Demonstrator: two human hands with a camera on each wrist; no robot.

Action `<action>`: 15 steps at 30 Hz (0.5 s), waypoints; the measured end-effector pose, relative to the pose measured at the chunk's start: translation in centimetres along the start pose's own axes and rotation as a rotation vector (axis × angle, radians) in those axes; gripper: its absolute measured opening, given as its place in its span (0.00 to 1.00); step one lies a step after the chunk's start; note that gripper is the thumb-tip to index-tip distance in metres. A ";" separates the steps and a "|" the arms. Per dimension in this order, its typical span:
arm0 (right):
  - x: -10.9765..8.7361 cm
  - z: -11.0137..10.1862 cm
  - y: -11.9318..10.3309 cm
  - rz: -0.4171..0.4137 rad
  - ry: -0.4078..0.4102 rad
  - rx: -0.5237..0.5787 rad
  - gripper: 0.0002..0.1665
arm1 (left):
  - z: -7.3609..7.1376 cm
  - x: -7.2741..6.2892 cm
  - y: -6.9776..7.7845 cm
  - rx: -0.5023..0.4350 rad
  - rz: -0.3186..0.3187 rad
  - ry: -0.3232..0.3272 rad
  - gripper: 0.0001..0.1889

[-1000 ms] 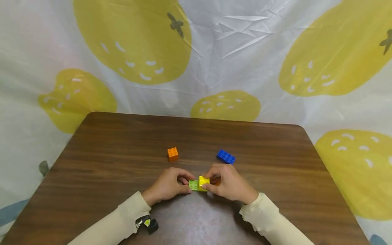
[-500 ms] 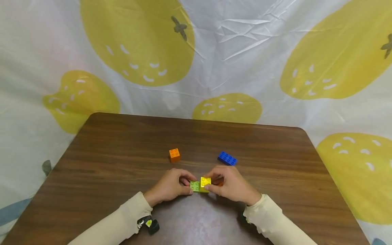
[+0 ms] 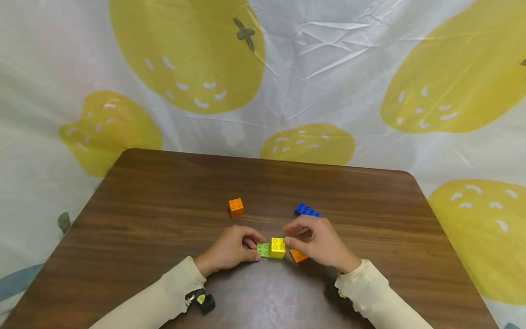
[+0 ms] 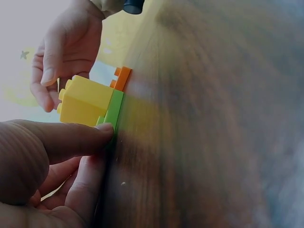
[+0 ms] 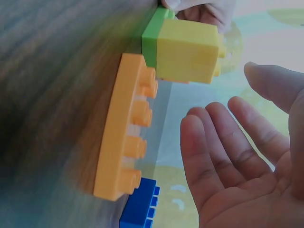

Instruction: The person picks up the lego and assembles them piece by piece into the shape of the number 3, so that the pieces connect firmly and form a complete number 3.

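Observation:
A flat green brick [image 3: 263,250] lies on the table with a tall yellow brick [image 3: 277,248] on its right part. My left hand [image 3: 226,249] pinches the green brick's left end between thumb and fingers. In the left wrist view, the yellow brick [image 4: 88,100] sits flush on the green one. Just right of the yellow brick, my right hand [image 3: 322,242] holds nothing, its thumb and fingers spread apart. Below that hand is a flat orange brick [image 3: 299,256], partly covered by it in the head view; the right wrist view shows its row of studs.
Toward the back left stands a square orange brick [image 3: 236,208]. A long blue brick [image 3: 306,210] lies behind my right hand, its near edge partly hidden. Beyond the brown table [image 3: 185,183] hangs a white curtain [image 3: 320,91] with yellow fruit prints.
My right hand has let go of the yellow brick and drawn off to the right, uncovering more of the flat orange brick. The left hand keeps its pinch on the green brick.

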State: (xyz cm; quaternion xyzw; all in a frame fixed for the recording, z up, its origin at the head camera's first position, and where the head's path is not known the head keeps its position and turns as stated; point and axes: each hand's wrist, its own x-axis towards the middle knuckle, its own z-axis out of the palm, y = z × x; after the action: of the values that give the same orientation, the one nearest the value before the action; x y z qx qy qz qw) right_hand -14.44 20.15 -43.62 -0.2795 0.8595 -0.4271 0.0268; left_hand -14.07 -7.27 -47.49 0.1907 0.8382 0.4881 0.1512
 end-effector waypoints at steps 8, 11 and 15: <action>0.1 -1.0 0.5 -0.003 0.045 -0.022 0.17 | 0.2 0.0 -0.1 0.002 -0.019 -0.009 0.16; 0.1 -1.4 0.8 -0.014 0.064 -0.044 0.17 | 0.2 0.0 -0.1 -0.007 -0.018 -0.010 0.16; 0.2 -2.1 1.1 -0.014 0.111 -0.087 0.16 | 0.1 0.1 0.0 -0.006 -0.018 -0.010 0.16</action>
State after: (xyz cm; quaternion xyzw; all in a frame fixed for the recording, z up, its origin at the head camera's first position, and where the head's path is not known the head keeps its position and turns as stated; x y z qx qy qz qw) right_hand -15.69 22.15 -43.08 -0.2624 0.8754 -0.4043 -0.0360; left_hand -14.11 -7.22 -47.54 0.1852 0.8375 0.4884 0.1603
